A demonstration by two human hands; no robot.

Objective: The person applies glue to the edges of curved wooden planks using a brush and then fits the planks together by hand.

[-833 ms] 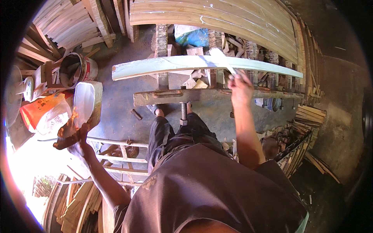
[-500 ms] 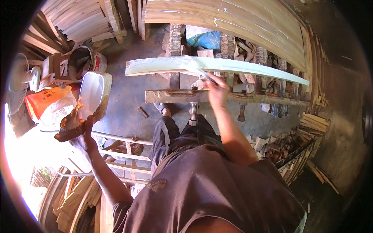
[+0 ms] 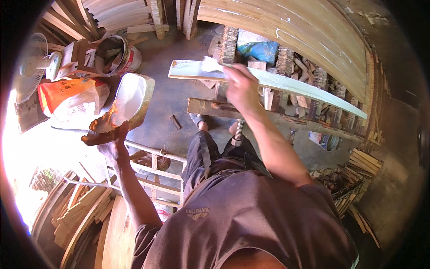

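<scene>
My left hand [image 3: 115,148] grips a cut-open plastic jug [image 3: 145,105] by its brown-stained end. White paste coats the inside of the jug. My right hand [image 3: 244,89] is closed around a brush, whose white-coated bristles [image 3: 210,65] rest on the upper face of a long wooden board [image 3: 295,85]. That face carries a white layer along most of its length. The board lies across the clamp rack, left to right in front of me. The brush's handle is mostly hidden by my fingers.
A clamp beam [image 3: 208,106] with large screws [image 3: 238,132] runs between me and the board. Beyond lies a wide panel of wooden strips [image 3: 295,31]. At left are a scrap bucket [image 3: 132,60], a fan [image 3: 33,67] and an orange-white sack [image 3: 67,96]. Timber [image 3: 78,210] is stacked lower left.
The brush in my right hand has moved left along the board, close to its left end. My left hand still holds the jug. The whole view has shifted, so the surroundings sit further right.
</scene>
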